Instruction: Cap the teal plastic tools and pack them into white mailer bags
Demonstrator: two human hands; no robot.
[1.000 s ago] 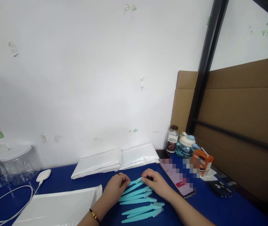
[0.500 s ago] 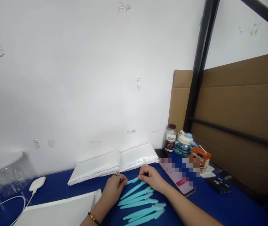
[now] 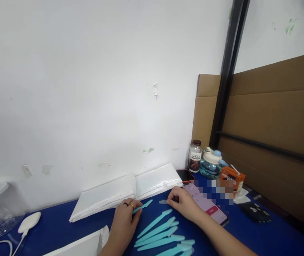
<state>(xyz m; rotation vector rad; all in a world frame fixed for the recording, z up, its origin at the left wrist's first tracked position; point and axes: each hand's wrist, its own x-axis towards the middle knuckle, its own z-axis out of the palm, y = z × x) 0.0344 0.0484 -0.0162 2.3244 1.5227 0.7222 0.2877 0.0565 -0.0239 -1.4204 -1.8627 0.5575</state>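
My left hand (image 3: 125,218), with rings on its fingers, grips a turquoise eyebrow razor (image 3: 147,204) whose blade end points right. Between the fingertips of my right hand (image 3: 182,202) is a small clear blade cap (image 3: 163,201), apart from that razor. Below both hands, several more turquoise eyebrow razors (image 3: 155,233) lie fanned on the blue table (image 3: 61,229), most showing pale caps on their right ends. The lowest ones are cut off by the frame's edge.
Two stacks of white padded envelopes (image 3: 104,192) lie along the wall; another envelope (image 3: 79,245) is in front. A phone (image 3: 207,204), a brown-capped bottle (image 3: 195,156), a blue jug (image 3: 211,164), an orange carton (image 3: 232,181) and a black pouch (image 3: 255,212) stand or lie right.
The clear cap has come off the razor in my left hand; my right hand has drawn it away to the right. The view has shifted slightly.
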